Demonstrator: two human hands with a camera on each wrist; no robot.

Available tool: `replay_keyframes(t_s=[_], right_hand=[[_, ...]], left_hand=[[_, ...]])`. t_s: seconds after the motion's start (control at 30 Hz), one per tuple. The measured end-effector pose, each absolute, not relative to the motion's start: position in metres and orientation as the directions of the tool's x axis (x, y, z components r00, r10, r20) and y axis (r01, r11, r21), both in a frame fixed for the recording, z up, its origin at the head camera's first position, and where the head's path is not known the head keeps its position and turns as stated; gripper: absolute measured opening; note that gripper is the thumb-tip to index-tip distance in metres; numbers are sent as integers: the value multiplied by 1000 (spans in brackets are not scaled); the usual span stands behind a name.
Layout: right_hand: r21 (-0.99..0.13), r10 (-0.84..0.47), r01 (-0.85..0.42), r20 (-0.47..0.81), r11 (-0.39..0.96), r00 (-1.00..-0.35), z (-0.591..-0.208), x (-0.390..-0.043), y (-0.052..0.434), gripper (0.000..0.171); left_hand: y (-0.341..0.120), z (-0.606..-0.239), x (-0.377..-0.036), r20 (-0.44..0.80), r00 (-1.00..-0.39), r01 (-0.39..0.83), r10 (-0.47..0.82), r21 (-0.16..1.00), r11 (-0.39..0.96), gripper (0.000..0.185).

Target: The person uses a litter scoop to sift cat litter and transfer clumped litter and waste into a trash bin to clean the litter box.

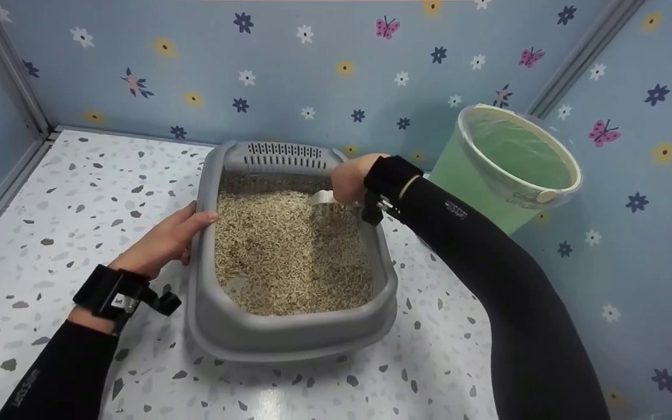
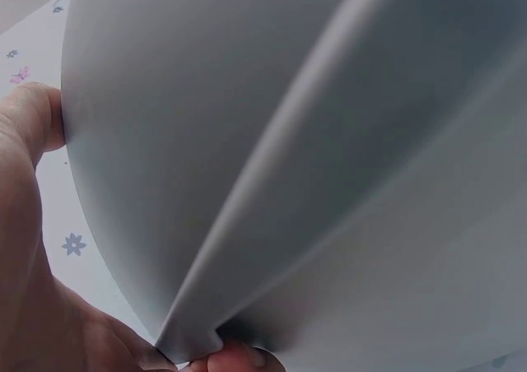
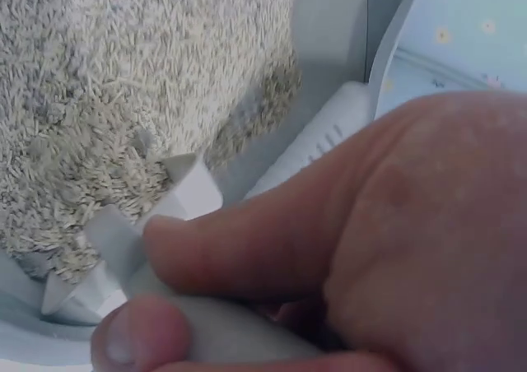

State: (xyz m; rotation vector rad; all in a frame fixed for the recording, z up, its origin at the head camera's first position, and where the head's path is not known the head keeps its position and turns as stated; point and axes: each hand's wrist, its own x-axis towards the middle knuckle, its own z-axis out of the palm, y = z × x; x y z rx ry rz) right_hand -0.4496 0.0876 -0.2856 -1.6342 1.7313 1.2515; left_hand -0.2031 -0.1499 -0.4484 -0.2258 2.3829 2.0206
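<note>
A grey cat litter box (image 1: 295, 335), filled with pale pellet litter (image 1: 272, 245), stands on the speckled surface in the head view. My left hand (image 1: 161, 242) grips its left side, thumb over the rim and fingers on the outside. In the left wrist view, fingertips (image 2: 235, 357) hook under the grey rim (image 2: 272, 141). Over the box's far right corner, my right hand (image 1: 353, 178) holds a litter scoop (image 1: 323, 197). The right wrist view shows thumb and fingers around the scoop's grey handle (image 3: 230, 331), its white-edged head (image 3: 193, 195) down in the litter. The scoop's underside is hidden.
A light green bin (image 1: 476, 186) with a clear liner folded over its rim stands at the right, behind my right forearm. Flower-patterned panels (image 1: 277, 70) close off the back and sides. White speckled surface (image 1: 50, 233) lies around the box.
</note>
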Motion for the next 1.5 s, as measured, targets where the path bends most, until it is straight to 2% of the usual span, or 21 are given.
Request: replay_keyframes(t_s=[0.1, 0.13, 0.2, 0.3, 0.5, 0.73, 1.1, 1.23, 1.3, 1.4, 1.5], right_hand=[[303, -549, -946, -814, -119, -191, -284, -444, 90, 41], [306, -555, -948, -805, -89, -207, -284, -443, 91, 41], [284, -573, -952, -763, 117, -298, -285, -442, 92, 39], [226, -569, -876, -686, 425, -453, -286, -440, 94, 37], [342, -595, -813, -557, 472, -580, -293, -434, 94, 42], [451, -630, -778, -463, 438, -623, -306, -432, 90, 46], [440, -745, -783, -308, 440, -592, -308, -412, 100, 45], [416, -760, -793, -295, 444, -580, -304, -410, 96, 41], [355, -784, -832, -315, 426, -536, -307, -415, 92, 31], [236, -829, -902, -361, 360, -426, -320, -429, 88, 18], [170, -856, -941, -393, 293, -337, -336, -441, 83, 37]], left_hand=[[-151, -449, -202, -106, -988, -122, -108, 980, 158, 79], [-151, -449, -202, -108, -988, -125, -110, 979, 162, 80], [-151, -449, -202, -109, -987, -128, -114, 978, 167, 82], [-152, -449, -202, -110, -987, -129, -115, 976, 173, 82], [-151, -449, -203, -110, -987, -129, -114, 976, 175, 80], [-151, -452, -202, -104, -989, -122, -109, 977, 176, 80], [-149, -446, -204, -114, -988, -131, -109, 977, 169, 81], [-150, -446, -203, -110, -987, -129, -117, 977, 169, 80], [-151, -446, -203, -106, -987, -125, -120, 978, 167, 79], [-150, -447, -202, -106, -988, -125, -116, 978, 167, 78], [-150, -448, -203, -109, -988, -126, -112, 978, 163, 79]])
